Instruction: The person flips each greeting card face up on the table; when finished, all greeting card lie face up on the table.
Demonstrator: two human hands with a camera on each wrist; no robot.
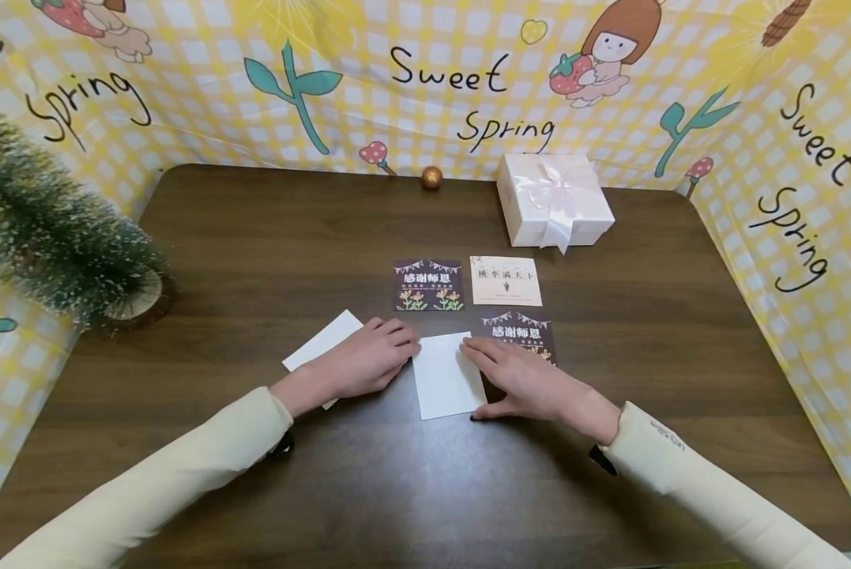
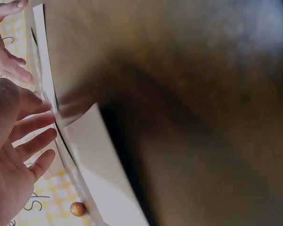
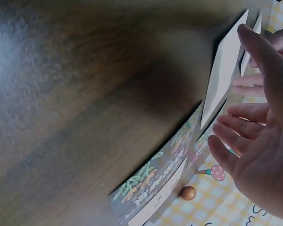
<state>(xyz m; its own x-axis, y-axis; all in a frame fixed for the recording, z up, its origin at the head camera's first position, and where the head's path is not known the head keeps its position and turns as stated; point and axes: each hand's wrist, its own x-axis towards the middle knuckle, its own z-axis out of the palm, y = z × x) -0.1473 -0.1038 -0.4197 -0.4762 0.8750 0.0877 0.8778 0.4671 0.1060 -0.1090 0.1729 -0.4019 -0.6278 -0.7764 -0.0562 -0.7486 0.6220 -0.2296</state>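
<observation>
A blank white square card [image 1: 446, 383] lies on the table between the two hands. At its left edge are the fingertips of my left hand [image 1: 368, 356], its fingers loosely extended. My right hand [image 1: 525, 383] rests fingertips on the card's upper right corner, with the thumb by its lower right corner. A second white card [image 1: 325, 340] lies tilted under my left hand, which partly hides it. Behind my right hand a dark card with white lettering and flowers [image 1: 516, 328] is partly covered. Farther back sit another dark flowered card [image 1: 428, 286] and a pale card [image 1: 506, 282].
On the brown table [image 1: 254, 229], a white gift box with a pink ribbon bow [image 1: 560, 201] stands at the back right. A small copper-coloured ball [image 1: 431, 178] lies at the back edge. At left lies a frosted miniature tree [image 1: 48, 221]. Yellow checked cloth [image 1: 425, 103] hangs behind.
</observation>
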